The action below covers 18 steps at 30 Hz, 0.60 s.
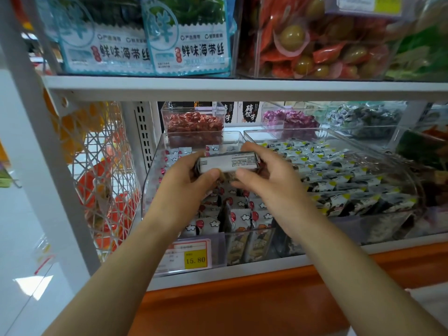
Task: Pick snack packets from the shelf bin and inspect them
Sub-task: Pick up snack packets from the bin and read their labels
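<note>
Snack packet: held level above the left shelf bin, its pale back panel towards the camera; the fine print on it is too small to read.
Left hand: pinches the packet's left end, thumb on the near face, fingers curled behind.
Right hand: pinches the right end the same way, thumb near the left thumb.
Shelf bin: clear plastic, holding white packets printed with red balloons and clouds.
Price tag: on the bin's front wall, a yellow patch reading "15. 80"; the rest is blurred.
Neighbouring bin: clear, just to the right, filled with dark packets with yellow corners.
Back row: a small clear box of red-wrapped sweets, another of purple-wrapped ones, and cartons marked 碎银子.
Upper shelf: white board carrying blue-and-white bags reading 鲜味海带丝, beside a clear box of red packets and green round items.
Wire basket: white, on the rack's left side, with orange and red packs inside.
Shelf edge: orange band below the bins.
Floor: pale and glossy, seen at left.
</note>
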### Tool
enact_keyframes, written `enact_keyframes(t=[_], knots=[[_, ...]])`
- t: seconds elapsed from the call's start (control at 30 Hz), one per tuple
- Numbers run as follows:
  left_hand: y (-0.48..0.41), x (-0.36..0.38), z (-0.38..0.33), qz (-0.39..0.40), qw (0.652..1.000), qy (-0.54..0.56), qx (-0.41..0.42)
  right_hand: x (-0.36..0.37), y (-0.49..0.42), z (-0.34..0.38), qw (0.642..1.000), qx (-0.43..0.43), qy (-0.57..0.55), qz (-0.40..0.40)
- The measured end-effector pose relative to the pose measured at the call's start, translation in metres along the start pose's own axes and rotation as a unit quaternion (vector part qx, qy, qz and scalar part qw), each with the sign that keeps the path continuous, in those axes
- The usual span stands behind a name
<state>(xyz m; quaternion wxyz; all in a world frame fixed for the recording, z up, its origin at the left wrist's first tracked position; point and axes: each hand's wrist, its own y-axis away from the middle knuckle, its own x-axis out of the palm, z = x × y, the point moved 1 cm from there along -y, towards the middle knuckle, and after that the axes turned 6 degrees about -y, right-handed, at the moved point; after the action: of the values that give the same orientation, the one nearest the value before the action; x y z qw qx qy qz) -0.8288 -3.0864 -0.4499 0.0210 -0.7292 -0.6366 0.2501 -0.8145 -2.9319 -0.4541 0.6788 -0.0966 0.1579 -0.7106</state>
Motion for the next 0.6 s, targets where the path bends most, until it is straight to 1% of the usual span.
enact_keyframes(t=[0.03, 0.1, 0.17, 0.23, 0.3, 0.37, 0.47, 0.53, 0.6], knots=[[-0.001, 0.0, 0.001, -0.002, 1.0, 0.003, -0.007, -0.001, -0.002, 0.002, 0.999, -0.007, 0.041, -0.009], [-0.008, -0.001, 0.004, -0.025, 0.999, -0.023, -0.025, -0.006, -0.01, 0.006, 0.998, -0.019, 0.048, -0.044], [-0.022, -0.006, 0.007, -0.057, 0.994, -0.084, -0.034, -0.012, -0.022, 0.009, 0.995, -0.023, 0.053, -0.086], [-0.04, -0.01, 0.009, -0.067, 0.982, -0.177, -0.014, -0.014, -0.037, 0.012, 0.993, -0.01, 0.069, -0.097], [-0.062, -0.009, 0.017, -0.028, 0.958, -0.287, -0.006, -0.013, -0.055, 0.011, 0.994, 0.016, 0.076, -0.083], [-0.084, -0.003, 0.027, 0.023, 0.929, -0.369, -0.024, -0.011, -0.073, 0.01, 0.993, 0.043, 0.089, -0.069], [-0.108, 0.008, 0.039, 0.076, 0.889, -0.45, -0.046, -0.006, -0.097, 0.006, 0.992, 0.085, 0.076, -0.054], [-0.12, 0.012, 0.051, 0.109, 0.852, -0.51, -0.046, -0.002, -0.109, 0.0, 0.992, 0.093, 0.07, -0.049], [-0.128, 0.013, 0.061, 0.136, 0.828, -0.541, -0.051, 0.001, -0.12, -0.006, 0.991, 0.088, 0.081, -0.057]])
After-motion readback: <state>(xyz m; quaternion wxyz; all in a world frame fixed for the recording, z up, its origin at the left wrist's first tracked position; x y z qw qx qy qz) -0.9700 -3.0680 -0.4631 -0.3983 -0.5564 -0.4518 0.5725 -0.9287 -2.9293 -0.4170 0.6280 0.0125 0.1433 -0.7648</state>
